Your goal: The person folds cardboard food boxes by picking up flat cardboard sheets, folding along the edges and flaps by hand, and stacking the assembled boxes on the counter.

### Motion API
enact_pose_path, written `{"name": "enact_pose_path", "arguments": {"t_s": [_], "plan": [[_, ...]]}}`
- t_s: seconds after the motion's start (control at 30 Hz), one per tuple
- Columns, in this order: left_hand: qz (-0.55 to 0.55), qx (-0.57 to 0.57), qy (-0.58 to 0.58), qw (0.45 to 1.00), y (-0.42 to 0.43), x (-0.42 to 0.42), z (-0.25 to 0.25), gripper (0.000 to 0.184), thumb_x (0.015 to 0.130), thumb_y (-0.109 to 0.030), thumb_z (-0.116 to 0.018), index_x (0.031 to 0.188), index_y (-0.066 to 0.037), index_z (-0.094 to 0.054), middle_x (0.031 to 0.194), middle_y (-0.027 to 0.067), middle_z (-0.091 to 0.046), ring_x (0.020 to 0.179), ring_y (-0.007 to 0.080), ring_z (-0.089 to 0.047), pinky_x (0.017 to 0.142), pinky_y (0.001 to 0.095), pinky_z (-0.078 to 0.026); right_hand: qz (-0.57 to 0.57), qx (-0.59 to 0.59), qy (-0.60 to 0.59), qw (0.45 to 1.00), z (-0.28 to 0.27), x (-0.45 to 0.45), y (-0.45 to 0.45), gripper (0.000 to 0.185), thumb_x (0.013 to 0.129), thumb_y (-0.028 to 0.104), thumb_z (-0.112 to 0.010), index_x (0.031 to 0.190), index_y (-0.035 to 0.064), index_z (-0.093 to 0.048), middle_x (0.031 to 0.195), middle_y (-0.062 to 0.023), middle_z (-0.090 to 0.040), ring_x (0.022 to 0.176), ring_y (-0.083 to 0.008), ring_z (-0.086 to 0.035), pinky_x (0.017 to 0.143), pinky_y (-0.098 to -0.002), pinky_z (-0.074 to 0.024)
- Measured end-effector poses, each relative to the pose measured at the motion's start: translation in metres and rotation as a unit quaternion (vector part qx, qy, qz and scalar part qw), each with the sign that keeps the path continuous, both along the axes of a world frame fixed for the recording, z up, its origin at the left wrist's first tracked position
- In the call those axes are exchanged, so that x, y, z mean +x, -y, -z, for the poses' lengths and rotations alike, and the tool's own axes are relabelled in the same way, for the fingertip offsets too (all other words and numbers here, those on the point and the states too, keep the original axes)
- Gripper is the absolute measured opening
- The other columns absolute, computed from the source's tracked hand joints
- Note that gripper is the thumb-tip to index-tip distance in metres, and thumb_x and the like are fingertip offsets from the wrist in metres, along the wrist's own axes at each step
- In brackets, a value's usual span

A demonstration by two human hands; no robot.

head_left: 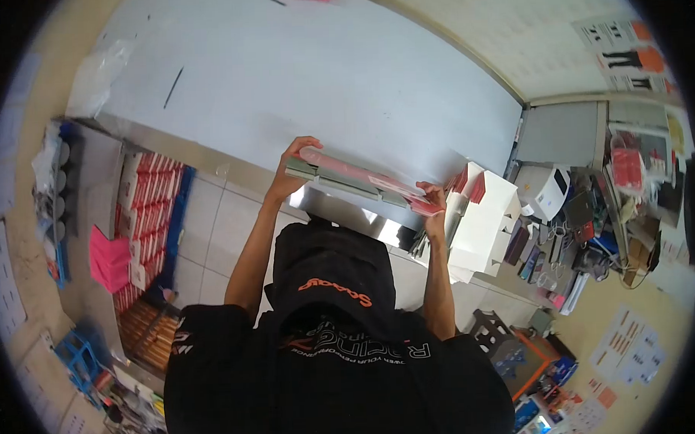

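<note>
My left hand grips the left end of a long, narrow carton, with fingers bent over its upper edge. The carton has a pink-red and white top and a grey-green side facing me. My right hand is closed around its other end, close to some red-and-white card flaps. Held between both hands, the carton tilts down to the right at the near edge of the pale worktable. Just right of my right hand stands a stack of white cardboard pieces with red parts.
A dark thin stick and clear plastic lie on the table's left side. Rows of red-and-white boxes stand at lower left beside a pink sheet. On the right are a white label printer and cluttered small items.
</note>
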State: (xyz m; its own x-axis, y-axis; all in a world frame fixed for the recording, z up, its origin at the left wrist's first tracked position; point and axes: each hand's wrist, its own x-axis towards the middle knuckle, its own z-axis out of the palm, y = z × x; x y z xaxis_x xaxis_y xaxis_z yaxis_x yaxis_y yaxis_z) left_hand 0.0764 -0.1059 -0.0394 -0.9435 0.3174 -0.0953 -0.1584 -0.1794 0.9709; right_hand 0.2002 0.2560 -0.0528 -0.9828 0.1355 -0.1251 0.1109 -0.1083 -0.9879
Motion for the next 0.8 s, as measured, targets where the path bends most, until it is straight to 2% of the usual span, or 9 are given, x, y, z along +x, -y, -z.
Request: {"name": "enact_pose_path", "arguments": {"t_s": [0.17,0.23,0.4,0.5,0.6,0.63,0.7,0.77,0.8], "plan": [[0.014,-0.142,-0.129,0.981,-0.014,-0.044,0.012,0.051,0.063,-0.004,-0.083,0.109,-0.007,-0.061,0.108,0.0038,-0.062,0.106,0.014,-0.056,0.092,0.0305,-0.047,0.06,0.16,-0.066,0.983,-0.005,-0.026,0.009,0.048,0.07,-0.009,-0.071,0.112,0.004,-0.052,0.117,-0.0121,-0.058,0.116,-0.0219,-0.052,0.1,-0.0365,-0.0414],[0.067,-0.164,0.032,0.984,-0.016,-0.054,0.008,0.046,0.07,-0.004,-0.08,0.111,-0.002,-0.059,0.107,0.0062,-0.064,0.101,0.0168,-0.06,0.091,0.0334,-0.048,0.031,0.098,-0.013,0.995,-0.035,-0.037,0.022,0.054,0.069,-0.008,-0.073,0.118,0.0031,-0.054,0.116,-0.0098,-0.061,0.113,-0.0207,-0.055,0.1,-0.034,-0.0415],[0.107,-0.159,0.01,0.981,-0.017,-0.075,0.04,0.045,0.075,-0.01,-0.078,0.114,0.001,-0.059,0.112,0.0092,-0.065,0.1,0.0184,-0.061,0.092,0.0335,-0.048,0.07,0.066,0.102,0.99,0.0,-0.034,0.008,0.064,0.068,0.001,-0.079,0.125,0.0039,-0.051,0.122,-0.0097,-0.057,0.116,-0.0218,-0.051,0.102,-0.0356,-0.0399],[0.108,-0.182,0.002,0.977,-0.016,-0.065,0.024,0.051,0.077,-0.014,-0.077,0.12,0.002,-0.056,0.116,0.0113,-0.063,0.105,0.0194,-0.06,0.093,0.0333,-0.047,0.055,0.159,0.091,0.982,-0.005,-0.025,0.007,0.063,0.07,0.005,-0.079,0.126,0.0007,-0.05,0.118,-0.0113,-0.059,0.111,-0.0234,-0.056,0.098,-0.0354,-0.0442],[0.148,-0.17,0.06,0.973,0.002,-0.054,-0.004,0.061,0.076,-0.018,-0.078,0.127,0.002,-0.05,0.119,0.0135,-0.061,0.11,0.0217,-0.057,0.096,0.0344,-0.045,0.085,-0.038,0.219,0.971,-0.036,-0.006,0.017,0.057,0.072,0.009,-0.078,0.12,-0.0076,-0.052,0.107,-0.0178,-0.064,0.095,-0.0258,-0.064,0.086,-0.0362,-0.0517],[0.196,-0.154,0.105,0.963,0.008,-0.048,-0.014,0.068,0.075,-0.021,-0.078,0.131,0.002,-0.047,0.121,0.0145,-0.059,0.113,0.0233,-0.056,0.099,0.0351,-0.044,0.084,-0.037,0.226,0.97,-0.033,0.003,0.02,0.057,0.072,0.009,-0.078,0.12,-0.0076,-0.052,0.107,-0.0178,-0.064,0.095,-0.0258,-0.064,0.086,-0.0362,-0.0517],[0.194,-0.102,0.182,0.959,0.016,-0.032,-0.02,0.074,0.074,-0.024,-0.079,0.134,0.002,-0.044,0.12,0.0151,-0.059,0.115,0.0254,-0.055,0.1,0.0359,-0.043,0.081,-0.173,0.305,0.933,-0.021,0.017,0.023,0.054,0.074,0.008,-0.076,0.121,-0.0065,-0.052,0.108,-0.0181,-0.064,0.095,-0.0265,-0.064,0.086,-0.0363,-0.0521],[0.164,-0.019,0.314,0.935,0.022,-0.024,-0.006,0.074,0.075,-0.023,-0.078,0.135,0.002,-0.043,0.122,0.0149,-0.059,0.115,0.0256,-0.055,0.1,0.037,-0.043,0.078,-0.153,0.325,0.93,-0.009,0.025,0.027,0.052,0.075,0.007,-0.075,0.12,-0.0061,-0.053,0.109,-0.0175,-0.063,0.095,-0.0262,-0.065,0.084,-0.0363,-0.053],[0.163,-0.02,0.317,0.934,0.022,-0.025,-0.003,0.074,0.075,-0.023,-0.078,0.135,0.002,-0.043,0.122,0.0149,-0.059,0.115,0.0256,-0.055,0.1,0.037,-0.043,0.071,-0.14,0.289,0.944,-0.014,0.026,0.032,0.051,0.076,0.007,-0.075,0.12,-0.0052,-0.053,0.11,-0.017,-0.063,0.095,-0.0258,-0.064,0.084,-0.0361,-0.0532]]}}
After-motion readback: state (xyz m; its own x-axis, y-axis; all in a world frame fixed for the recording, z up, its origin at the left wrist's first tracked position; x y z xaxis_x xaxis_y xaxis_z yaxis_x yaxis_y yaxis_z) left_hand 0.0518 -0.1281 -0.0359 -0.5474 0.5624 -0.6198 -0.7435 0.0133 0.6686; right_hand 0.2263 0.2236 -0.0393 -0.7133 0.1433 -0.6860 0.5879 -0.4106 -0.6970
